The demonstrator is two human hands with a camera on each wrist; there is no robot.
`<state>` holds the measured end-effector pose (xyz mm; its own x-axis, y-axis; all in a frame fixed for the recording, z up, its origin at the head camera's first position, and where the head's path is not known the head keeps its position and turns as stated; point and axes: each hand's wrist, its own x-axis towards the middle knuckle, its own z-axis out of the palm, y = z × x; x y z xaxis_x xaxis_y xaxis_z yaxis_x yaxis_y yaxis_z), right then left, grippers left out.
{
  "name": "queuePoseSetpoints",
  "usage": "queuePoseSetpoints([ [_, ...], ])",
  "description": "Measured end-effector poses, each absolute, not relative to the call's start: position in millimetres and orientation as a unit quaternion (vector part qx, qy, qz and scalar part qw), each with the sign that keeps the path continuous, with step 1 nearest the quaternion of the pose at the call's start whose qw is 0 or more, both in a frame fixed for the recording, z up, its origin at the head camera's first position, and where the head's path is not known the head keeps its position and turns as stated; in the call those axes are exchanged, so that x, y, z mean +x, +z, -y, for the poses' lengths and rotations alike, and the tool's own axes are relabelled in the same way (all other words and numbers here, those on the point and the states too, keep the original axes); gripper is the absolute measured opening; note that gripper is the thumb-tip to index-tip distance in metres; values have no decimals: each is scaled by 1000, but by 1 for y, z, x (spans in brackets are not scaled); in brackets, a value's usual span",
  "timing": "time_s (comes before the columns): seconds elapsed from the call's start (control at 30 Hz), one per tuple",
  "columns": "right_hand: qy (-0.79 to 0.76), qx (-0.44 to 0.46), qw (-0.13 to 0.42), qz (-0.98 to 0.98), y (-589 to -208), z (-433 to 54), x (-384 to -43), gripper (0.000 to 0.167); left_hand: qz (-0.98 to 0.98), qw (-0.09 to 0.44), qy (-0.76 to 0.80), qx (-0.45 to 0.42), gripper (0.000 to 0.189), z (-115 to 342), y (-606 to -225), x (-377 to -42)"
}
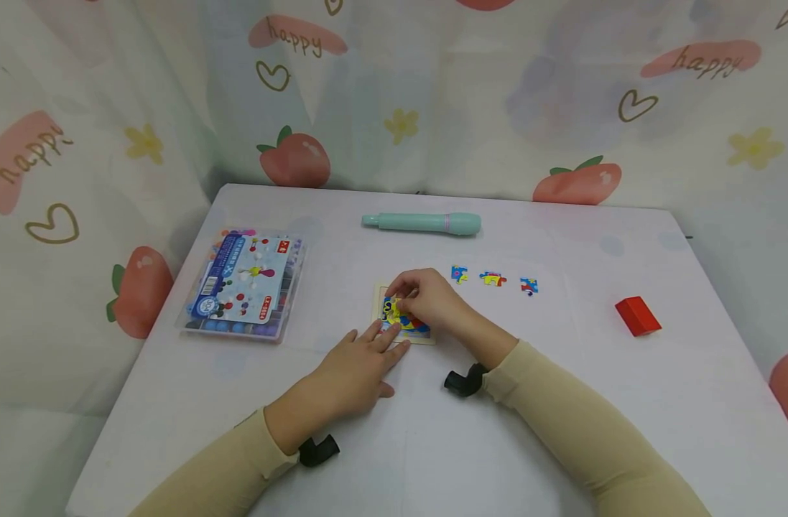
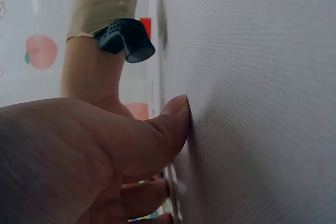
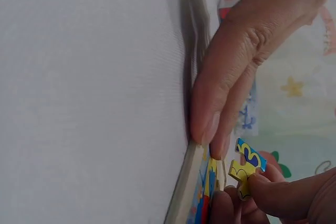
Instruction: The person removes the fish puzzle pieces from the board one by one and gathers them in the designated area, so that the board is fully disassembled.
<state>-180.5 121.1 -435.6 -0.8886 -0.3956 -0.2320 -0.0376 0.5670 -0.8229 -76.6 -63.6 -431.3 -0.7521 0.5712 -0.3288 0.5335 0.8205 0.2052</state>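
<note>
A small jigsaw puzzle in a pale wooden frame (image 1: pixel 424 340) lies on the table, its picture blue, yellow and red. My right hand (image 1: pixel 435 301) is above it, with thumb and fingers pinching a blue and yellow puzzle piece (image 3: pixel 242 171). In the right wrist view this piece is tilted and held just off the board. My left hand (image 1: pixel 350 373) has its fingers spread and fairly straight, with the fingertips resting on the frame's near left side. Both hands hide part of the picture. Three loose pieces lie right of the board, the middle puzzle piece (image 1: pixel 493 278) among them.
A clear plastic box (image 1: pixel 284 316) of coloured beads with a printed card stands at the left. Behind the board lies a mint-green tube-shaped object (image 1: pixel 419 223). A red block (image 1: pixel 638 316) sits at the right. Patterned curtain (image 1: pixel 471 108) surrounds the table.
</note>
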Motion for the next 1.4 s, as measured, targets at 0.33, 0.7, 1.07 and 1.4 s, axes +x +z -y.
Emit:
queuePoseSetpoints([
  [0.33, -505, -90, 259, -818, -426, -137, -190, 20, -934, 207, 55, 286, 79, 62, -433, -78],
  [0.7, -438, -55, 218, -870, -414, -192, -194, 20, -935, 215, 58, 278, 80, 61, -431, -76],
  [1.07, -377, -27, 192, -906, -423, -222, -195, 16, -936, 210, 59, 275, 79, 62, -428, -74],
  [1.4, -337, -43, 158, -927, -433, -221, -194, 16, -937, 203, 59, 278, 79, 62, -430, -74],
])
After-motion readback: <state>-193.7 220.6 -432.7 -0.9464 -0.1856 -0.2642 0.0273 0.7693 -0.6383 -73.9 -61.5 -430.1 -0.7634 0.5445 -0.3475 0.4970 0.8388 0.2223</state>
